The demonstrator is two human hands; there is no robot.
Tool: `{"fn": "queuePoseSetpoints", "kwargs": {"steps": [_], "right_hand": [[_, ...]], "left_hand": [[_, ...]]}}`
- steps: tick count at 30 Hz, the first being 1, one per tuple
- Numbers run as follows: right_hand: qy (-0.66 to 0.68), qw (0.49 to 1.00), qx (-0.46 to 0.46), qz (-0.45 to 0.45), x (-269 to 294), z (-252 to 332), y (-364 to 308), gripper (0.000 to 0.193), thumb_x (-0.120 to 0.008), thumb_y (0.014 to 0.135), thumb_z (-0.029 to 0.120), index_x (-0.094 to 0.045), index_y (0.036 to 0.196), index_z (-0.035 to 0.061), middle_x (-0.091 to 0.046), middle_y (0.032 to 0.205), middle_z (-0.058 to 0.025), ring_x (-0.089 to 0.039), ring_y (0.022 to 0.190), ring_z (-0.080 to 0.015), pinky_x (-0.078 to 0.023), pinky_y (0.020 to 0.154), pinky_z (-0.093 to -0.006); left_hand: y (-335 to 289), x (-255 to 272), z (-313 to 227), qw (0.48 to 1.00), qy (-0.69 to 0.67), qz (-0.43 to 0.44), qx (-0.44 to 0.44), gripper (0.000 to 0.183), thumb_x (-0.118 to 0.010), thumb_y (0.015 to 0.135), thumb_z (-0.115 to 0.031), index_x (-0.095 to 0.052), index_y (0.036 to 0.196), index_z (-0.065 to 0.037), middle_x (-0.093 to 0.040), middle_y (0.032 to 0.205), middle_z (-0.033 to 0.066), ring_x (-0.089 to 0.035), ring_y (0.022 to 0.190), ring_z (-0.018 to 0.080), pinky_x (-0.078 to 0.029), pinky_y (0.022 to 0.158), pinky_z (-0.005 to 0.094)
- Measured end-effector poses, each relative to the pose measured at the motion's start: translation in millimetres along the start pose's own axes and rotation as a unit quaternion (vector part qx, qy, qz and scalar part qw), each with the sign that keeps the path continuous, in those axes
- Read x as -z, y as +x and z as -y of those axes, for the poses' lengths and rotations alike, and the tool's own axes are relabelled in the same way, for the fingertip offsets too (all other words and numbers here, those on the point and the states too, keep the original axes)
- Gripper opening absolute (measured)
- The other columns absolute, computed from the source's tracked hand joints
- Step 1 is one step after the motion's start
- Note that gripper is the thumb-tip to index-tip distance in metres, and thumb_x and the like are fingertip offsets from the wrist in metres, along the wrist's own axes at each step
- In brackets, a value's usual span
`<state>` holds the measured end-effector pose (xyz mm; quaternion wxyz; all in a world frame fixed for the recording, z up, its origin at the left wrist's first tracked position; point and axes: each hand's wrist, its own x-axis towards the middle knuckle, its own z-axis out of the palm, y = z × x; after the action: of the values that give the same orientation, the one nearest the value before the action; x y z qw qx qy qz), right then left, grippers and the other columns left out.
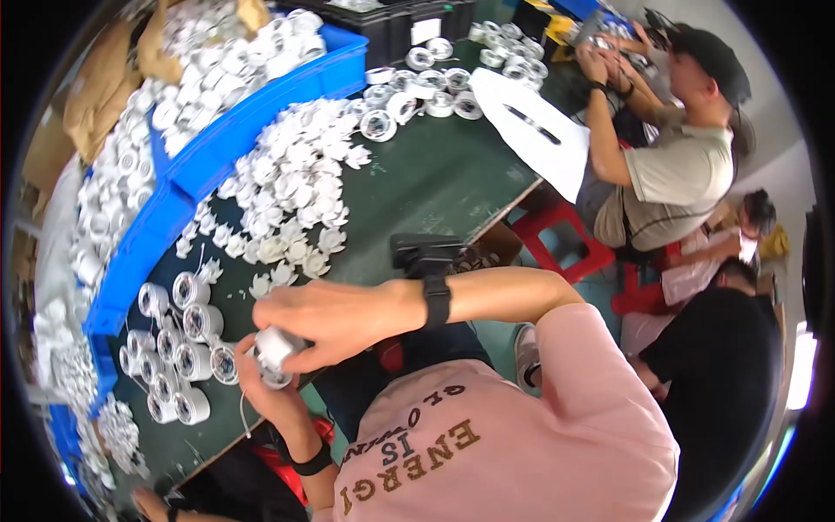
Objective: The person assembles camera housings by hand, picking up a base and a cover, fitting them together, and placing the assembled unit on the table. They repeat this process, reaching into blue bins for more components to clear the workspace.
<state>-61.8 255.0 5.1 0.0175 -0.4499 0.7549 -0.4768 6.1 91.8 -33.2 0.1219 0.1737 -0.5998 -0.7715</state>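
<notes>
Both of my hands meet over the near edge of the green table. My right hand [326, 317] comes in from the right, its fingers closed around a white cup-shaped plastic part [277, 348]. Just beneath, my left hand [265, 393] grips a round white housing [275, 378], mostly hidden by fingers. The two parts touch or nearly touch; I cannot tell whether they are joined. A thin white wire [244, 416] hangs below my left hand. Close by on the left stand several round white housings [193, 360] with dark, wired insides.
A pile of white petal-shaped plastic parts [296, 183] covers the table's middle. Blue bins [252, 100] full of white parts curve along the far left. More round housings [439, 104] and a white sheet [539, 130] lie farther back. A co-worker [678, 157] sits at the right.
</notes>
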Motion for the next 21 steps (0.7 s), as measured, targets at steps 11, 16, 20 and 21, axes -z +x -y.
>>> {"fn": "queuePoseSetpoints", "kwargs": {"steps": [11,16,20,21], "right_hand": [[-0.287,0.952,-0.01,-0.103,-67.5,35.3,41.8,0.015,-0.059,0.074,0.016,-0.058,0.087,0.0089,-0.054,0.085,-0.0121,-0.056,0.071,-0.0227,-0.041,0.052,-0.0326],[-0.347,0.924,-0.016,-0.159,-87.7,41.4,41.2,0.015,-0.058,0.075,0.015,-0.058,0.088,0.0075,-0.054,0.083,-0.0116,-0.057,0.073,-0.0234,-0.044,0.054,-0.0344],[-0.35,0.917,-0.032,-0.191,-95.0,45.2,41.1,0.015,-0.058,0.076,0.014,-0.058,0.088,0.0064,-0.054,0.082,-0.0112,-0.059,0.075,-0.0241,-0.046,0.056,-0.0359],[-0.343,0.917,-0.039,-0.201,-95.4,46.0,40.3,0.015,-0.058,0.076,0.014,-0.058,0.088,0.0061,-0.054,0.082,-0.011,-0.059,0.075,-0.0242,-0.047,0.057,-0.0362]], "left_hand": [[32.0,22.0,47.4,0.966,-0.171,0.128,-0.149,0.02,-0.04,0.095,-0.018,-0.055,0.105,-0.008,-0.057,0.1,0.0003,-0.058,0.103,0.0111,-0.045,0.085,0.025],[12.7,-37.5,-10.0,0.613,0.74,-0.192,-0.201,0.016,-0.058,0.076,0.0,-0.064,0.09,-0.005,-0.058,0.096,0.0042,-0.06,0.083,0.0168,-0.048,0.067,0.0282],[0.3,-54.6,-26.3,0.519,0.794,-0.244,-0.202,0.009,-0.061,0.069,0.002,-0.066,0.073,-0.003,-0.06,0.086,0.0058,-0.061,0.077,0.0184,-0.048,0.065,0.028],[-2.9,-57.9,-28.7,0.51,0.794,-0.251,-0.215,0.008,-0.061,0.068,0.002,-0.066,0.07,-0.003,-0.061,0.084,0.0063,-0.061,0.076,0.0187,-0.048,0.065,0.0281]]}}
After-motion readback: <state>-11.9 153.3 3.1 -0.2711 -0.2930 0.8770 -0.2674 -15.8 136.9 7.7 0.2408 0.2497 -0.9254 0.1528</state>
